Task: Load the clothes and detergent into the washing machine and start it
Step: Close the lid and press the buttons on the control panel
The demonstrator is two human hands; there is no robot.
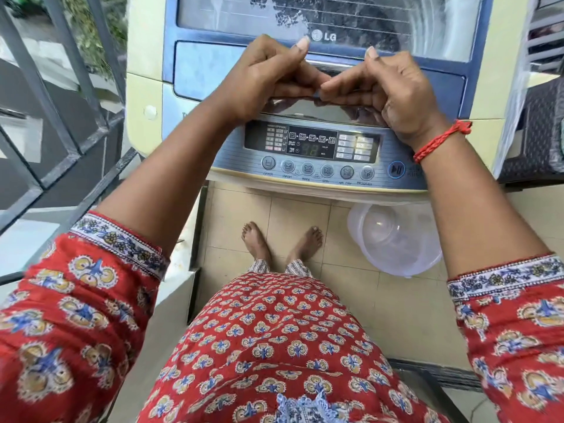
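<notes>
Nearest: clear plastic tub (396,239) on tiled floor (406,315), below washing machine (146,96) front. Control panel (311,145) faces up, display lit, long axis left-right. Beyond: left hand (268,77) and right hand (393,90), fingers curled, fingertips meeting, gripping front edge of lid (329,32); lid down. Railing (61,117) left.

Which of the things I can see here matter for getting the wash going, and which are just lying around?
Part of the job:
- washing machine
- its lid, down, with both hands at its front edge: left hand, right hand
- control panel, display lit
- start/pause button

Just lying about:
- clear plastic tub on the floor
- metal railing
</notes>
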